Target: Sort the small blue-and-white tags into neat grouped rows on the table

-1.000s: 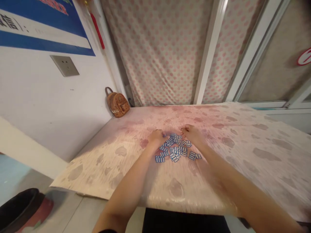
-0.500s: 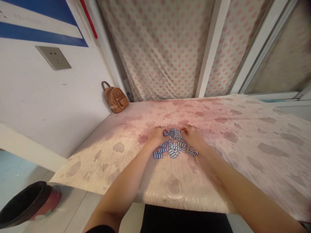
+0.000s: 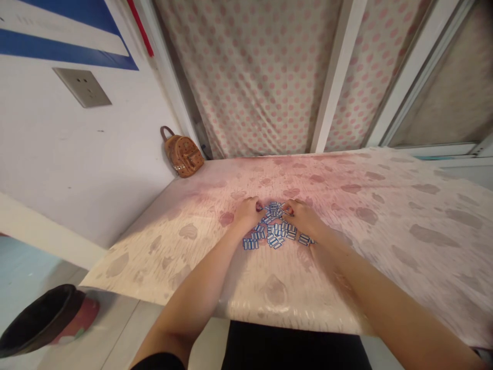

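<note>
A loose cluster of small blue-and-white tiles lies on the patterned tablecloth in front of me, some in short rows and others overlapping at angles. At its far left edge is my left hand, fingers curled in toward the thumb beside the tiles. Opposite it, my right hand is curled in the same way, its fingertips at the upper right of the cluster. Anything between the fingertips of either hand is too small to make out. A few tiles lie close by my right wrist.
The tablecloth covers a table that meets a white wall on the left. A brown mini backpack stands in the far left corner. Behind the table hangs a dotted curtain. A dark-mouthed bin sits on the floor at lower left.
My right hand has shifted slightly left, its fingertips now closer to the upper tiles. Fewer tiles show within my left hand's curled fingers. The view has tilted slightly.
</note>
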`<state>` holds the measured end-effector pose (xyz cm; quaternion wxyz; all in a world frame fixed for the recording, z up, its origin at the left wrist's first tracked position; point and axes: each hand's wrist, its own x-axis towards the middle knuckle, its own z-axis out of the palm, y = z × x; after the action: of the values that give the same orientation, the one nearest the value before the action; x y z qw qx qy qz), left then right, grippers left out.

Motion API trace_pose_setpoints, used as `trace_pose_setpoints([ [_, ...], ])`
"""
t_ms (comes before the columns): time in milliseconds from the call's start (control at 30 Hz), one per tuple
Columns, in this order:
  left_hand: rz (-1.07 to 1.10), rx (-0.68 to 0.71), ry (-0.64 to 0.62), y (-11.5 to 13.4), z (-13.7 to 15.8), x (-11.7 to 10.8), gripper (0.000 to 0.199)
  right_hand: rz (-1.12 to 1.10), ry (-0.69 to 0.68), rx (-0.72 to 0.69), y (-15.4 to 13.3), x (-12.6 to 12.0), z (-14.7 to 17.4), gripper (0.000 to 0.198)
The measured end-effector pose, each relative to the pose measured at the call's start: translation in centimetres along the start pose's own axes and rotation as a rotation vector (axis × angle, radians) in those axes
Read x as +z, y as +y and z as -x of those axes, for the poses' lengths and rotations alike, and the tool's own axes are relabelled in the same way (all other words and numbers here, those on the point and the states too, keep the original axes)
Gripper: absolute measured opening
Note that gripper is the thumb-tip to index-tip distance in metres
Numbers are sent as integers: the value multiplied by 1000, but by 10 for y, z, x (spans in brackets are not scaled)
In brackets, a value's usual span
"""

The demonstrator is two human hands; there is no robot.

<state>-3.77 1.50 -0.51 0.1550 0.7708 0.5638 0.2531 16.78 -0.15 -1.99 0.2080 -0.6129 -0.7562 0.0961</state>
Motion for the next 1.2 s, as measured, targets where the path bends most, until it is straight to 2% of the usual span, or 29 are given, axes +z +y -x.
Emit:
trace_pose_setpoints([
  [233, 45, 37, -176, 1, 6, -6, 27, 76, 16, 75, 1, -4, 1, 20],
  [533, 109, -6, -173, 2, 5, 1, 20, 11, 120, 67, 2, -2, -3, 16],
  [733, 194, -4, -208, 5, 6, 1, 3, -139, 135, -38, -2, -3, -1, 16],
  [967, 240, 12, -182, 2, 5, 4, 11, -292, 53, -271, -4, -1, 2, 26],
  [1200, 239, 25, -183, -2, 2, 11, 13, -250, -58, -278, -5, 0, 3, 35],
])
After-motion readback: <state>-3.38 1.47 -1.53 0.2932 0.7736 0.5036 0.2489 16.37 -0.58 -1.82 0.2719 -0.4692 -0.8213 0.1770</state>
